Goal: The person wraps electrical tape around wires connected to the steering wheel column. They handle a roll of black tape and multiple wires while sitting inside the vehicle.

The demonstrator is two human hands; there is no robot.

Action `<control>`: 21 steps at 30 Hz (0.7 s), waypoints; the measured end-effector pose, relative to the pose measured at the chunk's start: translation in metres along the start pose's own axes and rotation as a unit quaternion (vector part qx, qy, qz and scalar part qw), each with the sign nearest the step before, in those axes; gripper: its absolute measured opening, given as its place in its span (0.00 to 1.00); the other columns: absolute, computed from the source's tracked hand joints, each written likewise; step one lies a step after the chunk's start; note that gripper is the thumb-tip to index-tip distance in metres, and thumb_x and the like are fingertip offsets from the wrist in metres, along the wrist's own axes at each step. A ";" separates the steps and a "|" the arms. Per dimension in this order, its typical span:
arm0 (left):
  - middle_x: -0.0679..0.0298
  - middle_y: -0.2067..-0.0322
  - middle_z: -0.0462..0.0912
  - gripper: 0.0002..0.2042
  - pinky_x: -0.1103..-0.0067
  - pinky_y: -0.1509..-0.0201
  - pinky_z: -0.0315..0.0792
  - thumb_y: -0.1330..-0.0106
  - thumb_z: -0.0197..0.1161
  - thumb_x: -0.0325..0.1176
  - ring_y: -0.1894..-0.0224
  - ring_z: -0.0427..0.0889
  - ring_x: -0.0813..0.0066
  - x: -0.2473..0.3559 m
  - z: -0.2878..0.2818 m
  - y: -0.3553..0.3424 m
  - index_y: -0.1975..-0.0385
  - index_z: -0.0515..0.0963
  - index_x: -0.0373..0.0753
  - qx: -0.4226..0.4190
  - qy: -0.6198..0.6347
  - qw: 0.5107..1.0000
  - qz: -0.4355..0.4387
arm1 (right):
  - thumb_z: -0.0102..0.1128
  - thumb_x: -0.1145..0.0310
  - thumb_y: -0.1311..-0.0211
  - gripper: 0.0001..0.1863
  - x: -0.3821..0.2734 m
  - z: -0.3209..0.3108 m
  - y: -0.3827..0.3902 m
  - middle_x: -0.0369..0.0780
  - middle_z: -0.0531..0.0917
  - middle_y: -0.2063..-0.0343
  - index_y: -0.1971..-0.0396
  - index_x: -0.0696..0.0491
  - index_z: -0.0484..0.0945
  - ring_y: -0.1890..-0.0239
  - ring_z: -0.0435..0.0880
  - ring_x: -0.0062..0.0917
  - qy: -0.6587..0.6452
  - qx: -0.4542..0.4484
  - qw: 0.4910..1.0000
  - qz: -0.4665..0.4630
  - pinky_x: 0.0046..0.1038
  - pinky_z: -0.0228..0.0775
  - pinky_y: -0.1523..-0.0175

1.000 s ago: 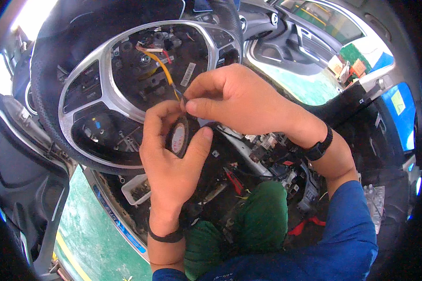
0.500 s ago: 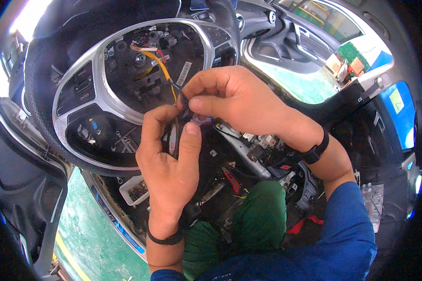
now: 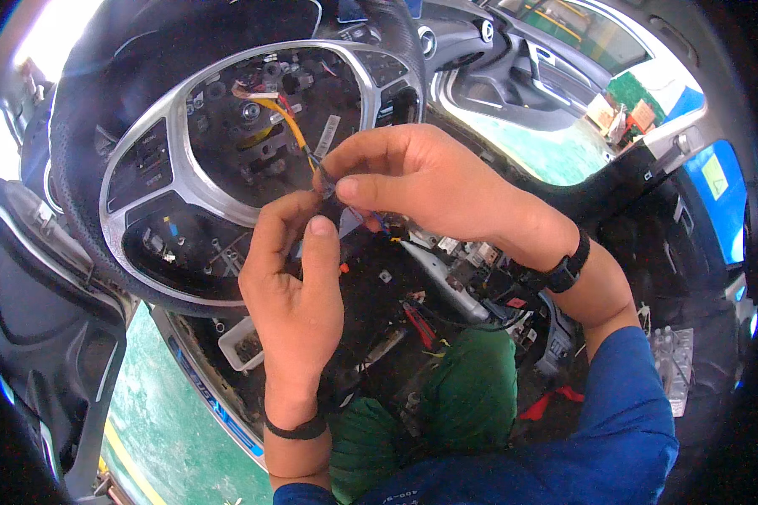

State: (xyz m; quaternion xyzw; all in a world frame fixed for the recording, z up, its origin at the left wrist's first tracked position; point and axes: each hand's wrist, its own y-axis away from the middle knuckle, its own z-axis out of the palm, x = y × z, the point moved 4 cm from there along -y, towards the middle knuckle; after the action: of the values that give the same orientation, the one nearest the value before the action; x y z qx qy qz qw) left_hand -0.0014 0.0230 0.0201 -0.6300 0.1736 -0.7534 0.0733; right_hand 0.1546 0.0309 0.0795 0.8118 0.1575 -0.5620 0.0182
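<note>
Closely, hands [image 3: 434, 189] crowd wires [image 3: 297, 136] near silver trim's edge [image 3: 183, 168].

A yellow line [image 3: 135, 468] marks the green floor [image 3: 181, 421], lower left, with white glare [image 3: 61, 35] at upper left.

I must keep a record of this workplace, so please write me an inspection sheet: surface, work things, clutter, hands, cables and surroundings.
Surface: steering wheel, its centre open and inner parts exposed.
Work things: thin wires, coming out of the yellow cable and reaching the fingertips.
Clutter: white tray with small contents, red tool and red strip, all low in the view.
Hands: right hand pinches the wires; left hand is curled just below, its grip hidden.
Cables: yellow cable runs from the wheel's centre toward the hands.
Surroundings: car interior, far door open, green floor outside.
</note>
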 end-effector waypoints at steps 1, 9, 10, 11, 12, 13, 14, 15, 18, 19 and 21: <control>0.63 0.64 0.81 0.09 0.84 0.57 0.70 0.31 0.56 0.27 0.60 0.75 0.83 0.000 0.000 0.000 0.55 0.76 0.31 0.000 0.000 1.000 0.000 | 0.59 0.68 0.34 0.14 0.000 0.000 0.000 0.37 0.83 0.71 0.56 0.63 0.80 0.70 0.79 0.17 0.000 0.000 1.000 0.000 0.22 0.73 0.63; 0.66 0.62 0.80 0.09 0.85 0.59 0.70 0.31 0.55 0.25 0.62 0.75 0.86 0.002 0.000 -0.001 0.54 0.75 0.33 -0.038 0.068 0.995 -0.066 | 0.59 0.69 0.32 0.14 -0.003 -0.001 -0.001 0.35 0.83 0.64 0.51 0.61 0.78 0.71 0.77 0.15 0.006 -0.031 0.999 0.025 0.20 0.71 0.65; 0.66 0.62 0.80 0.09 0.85 0.59 0.70 0.31 0.55 0.25 0.62 0.75 0.86 0.001 0.000 -0.001 0.54 0.75 0.33 -0.036 0.069 0.995 -0.066 | 0.59 0.69 0.32 0.14 -0.005 -0.001 -0.001 0.35 0.83 0.64 0.51 0.61 0.78 0.71 0.77 0.15 0.006 -0.033 0.999 0.026 0.20 0.71 0.65; 0.66 0.62 0.80 0.09 0.86 0.59 0.70 0.31 0.55 0.25 0.61 0.75 0.86 0.000 0.000 0.000 0.54 0.75 0.33 -0.042 0.089 0.993 -0.065 | 0.59 0.69 0.33 0.15 -0.007 0.000 -0.001 0.36 0.83 0.64 0.51 0.61 0.78 0.71 0.77 0.15 0.006 -0.038 0.999 0.037 0.20 0.71 0.65; 0.67 0.61 0.80 0.08 0.86 0.58 0.70 0.31 0.55 0.25 0.61 0.76 0.86 -0.001 0.001 0.001 0.54 0.75 0.32 -0.048 0.110 0.991 -0.064 | 0.59 0.69 0.33 0.16 -0.008 0.001 -0.002 0.36 0.83 0.64 0.50 0.61 0.77 0.71 0.77 0.15 0.007 -0.042 0.998 0.049 0.20 0.71 0.64; 0.67 0.61 0.80 0.08 0.86 0.58 0.70 0.31 0.55 0.25 0.61 0.76 0.86 -0.004 0.000 0.001 0.54 0.75 0.32 -0.047 0.111 0.991 -0.065 | 0.59 0.69 0.33 0.16 -0.010 0.002 -0.002 0.36 0.83 0.64 0.50 0.61 0.77 0.71 0.77 0.15 0.007 -0.044 0.998 0.050 0.20 0.71 0.64; 0.66 0.60 0.81 0.08 0.86 0.57 0.71 0.31 0.55 0.24 0.60 0.77 0.85 -0.006 -0.001 0.000 0.54 0.75 0.32 -0.034 0.117 0.991 -0.057 | 0.59 0.70 0.33 0.16 -0.010 0.004 -0.002 0.36 0.83 0.64 0.49 0.61 0.77 0.70 0.77 0.15 0.019 -0.044 0.997 0.055 0.20 0.72 0.64; 0.65 0.60 0.81 0.08 0.86 0.56 0.72 0.30 0.55 0.23 0.58 0.78 0.85 -0.007 -0.001 0.000 0.54 0.74 0.31 -0.023 0.122 0.991 -0.048 | 0.59 0.70 0.34 0.16 -0.012 0.004 -0.001 0.37 0.84 0.63 0.49 0.61 0.77 0.69 0.77 0.15 0.029 -0.043 0.997 0.059 0.20 0.72 0.63; 0.62 0.58 0.82 0.08 0.85 0.54 0.75 0.30 0.55 0.22 0.56 0.79 0.82 -0.010 0.003 0.000 0.54 0.74 0.30 -0.008 0.185 0.979 -0.083 | 0.56 0.74 0.36 0.14 -0.018 0.007 0.003 0.38 0.84 0.67 0.53 0.63 0.78 0.68 0.79 0.18 0.016 -0.011 0.999 0.030 0.21 0.72 0.63; 0.62 0.58 0.82 0.08 0.85 0.54 0.75 0.30 0.55 0.22 0.56 0.79 0.82 -0.010 0.003 0.000 0.54 0.74 0.30 -0.007 0.185 0.979 -0.083 | 0.56 0.74 0.36 0.14 -0.020 0.007 0.002 0.38 0.84 0.67 0.53 0.63 0.78 0.68 0.79 0.18 0.016 -0.011 0.999 0.030 0.21 0.72 0.63; 0.61 0.58 0.82 0.08 0.84 0.54 0.78 0.29 0.56 0.22 0.56 0.80 0.81 -0.009 0.004 -0.001 0.54 0.74 0.30 -0.010 0.219 0.973 -0.069 | 0.54 0.77 0.37 0.14 -0.021 0.006 0.003 0.40 0.84 0.64 0.52 0.64 0.77 0.66 0.80 0.19 0.014 -0.023 0.999 0.046 0.22 0.74 0.60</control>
State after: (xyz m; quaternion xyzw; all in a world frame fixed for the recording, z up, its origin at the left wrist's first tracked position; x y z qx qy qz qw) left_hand 0.0047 0.0265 0.0131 -0.4604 0.1490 -0.8748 -0.0249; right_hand 0.1429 0.0213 0.0964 0.8255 0.1334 -0.5451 0.0599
